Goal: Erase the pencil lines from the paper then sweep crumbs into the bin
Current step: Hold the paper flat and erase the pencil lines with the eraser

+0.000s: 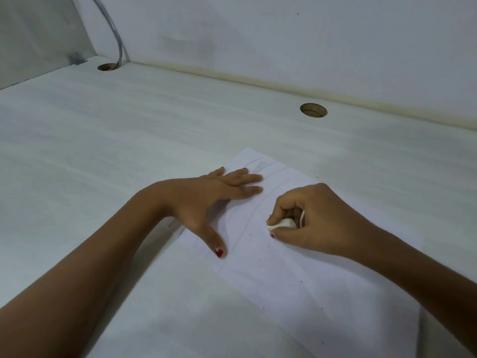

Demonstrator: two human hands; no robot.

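Observation:
A white sheet of paper (309, 275) lies on the white desk, with faint curved pencil lines (247, 223) running across its left part. My left hand (206, 200) lies flat on the sheet's left edge, fingers spread and straight, pressing it down. My right hand (315, 218) pinches a small white eraser (282, 224) between thumb and fingers, its tip touching the paper beside the lines. Tiny dark crumbs (268, 246) are scattered over the sheet. No bin is in view.
The white desk (103, 151) meets a white wall at the back. Two round cable holes are cut in it, one at the far left (107, 67) with a grey cable (117, 40) running up, one at the back right (313, 110).

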